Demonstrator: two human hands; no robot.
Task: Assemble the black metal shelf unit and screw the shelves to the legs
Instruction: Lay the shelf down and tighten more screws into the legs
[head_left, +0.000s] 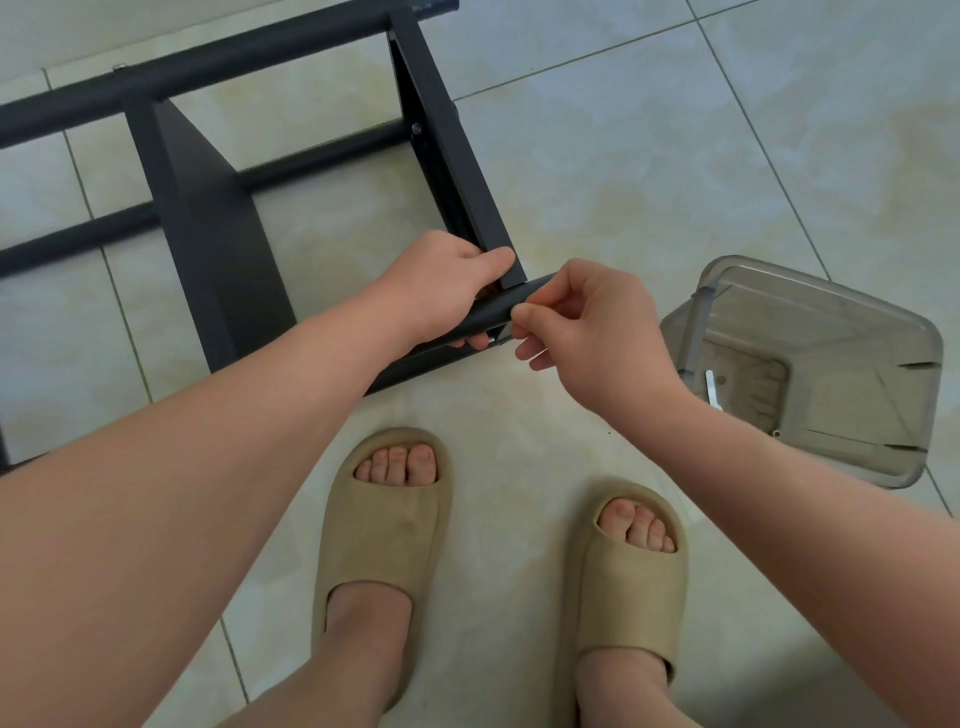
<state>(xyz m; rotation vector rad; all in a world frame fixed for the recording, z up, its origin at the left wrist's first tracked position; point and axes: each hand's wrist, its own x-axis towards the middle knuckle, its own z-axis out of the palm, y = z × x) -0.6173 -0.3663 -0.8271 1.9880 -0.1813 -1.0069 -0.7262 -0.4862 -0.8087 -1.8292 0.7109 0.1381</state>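
1. One shelf unit (218, 249) lies on the floor, beyond both hands.
2. Left hand (441, 291) grips one leg (492, 313).
3. Right hand (587, 322) pinches that leg's end.
4. One bin (831, 291) lies right of it.

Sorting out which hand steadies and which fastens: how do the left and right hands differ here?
The left hand wraps round the leg, thumb on the shelf corner; the right hand only pinches thumb and forefinger at the leg's side. The left hand is fully curled; the right hand's lower fingers stick out loose. Both meet at the same joint.
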